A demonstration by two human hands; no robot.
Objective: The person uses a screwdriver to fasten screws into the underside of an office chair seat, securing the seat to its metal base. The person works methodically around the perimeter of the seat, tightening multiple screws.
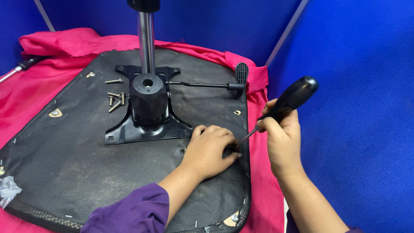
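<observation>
Right hand [282,133] closed around the black-handled screwdriver [290,100], tip angled down near the right edge of the upturned chair seat [64,146]. Left hand [210,149] pressed flat beside the tip, fingers curled onto the black fabric. Best kept steady, with the fingers clear of the blade.

One chair seat base [86,164], one black mechanism plate [148,123], five loose screws [115,100], one screwdriver [284,105], two hands [211,149]
</observation>
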